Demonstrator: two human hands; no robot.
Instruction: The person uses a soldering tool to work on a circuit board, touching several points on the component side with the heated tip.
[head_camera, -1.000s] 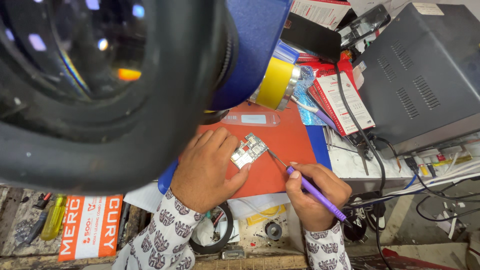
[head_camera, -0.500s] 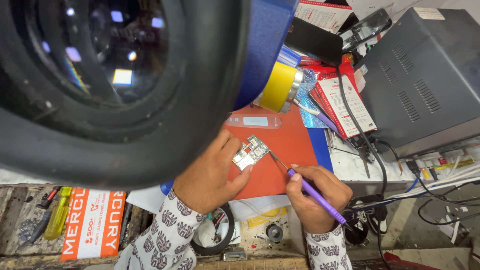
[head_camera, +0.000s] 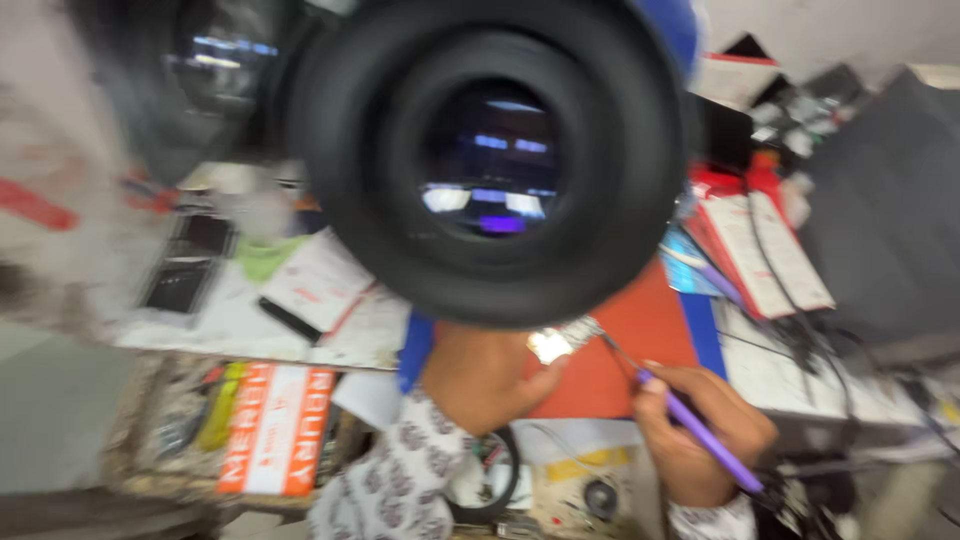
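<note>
Since the earlier frame your view has swung, putting the microscope eyepiece (head_camera: 490, 160) centre. On the red mat (head_camera: 640, 350), your left hand (head_camera: 485, 375) pins the small circuit board (head_camera: 565, 340); your right hand (head_camera: 700, 440) grips the purple tool (head_camera: 700, 440), tip at the board. Blurred sight risks a slip.

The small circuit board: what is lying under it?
Under the small circuit board lies an orange-red mat. The left hand pins the board down. The black eyepiece covers the mat's far part, so nothing there can be seen.
</note>
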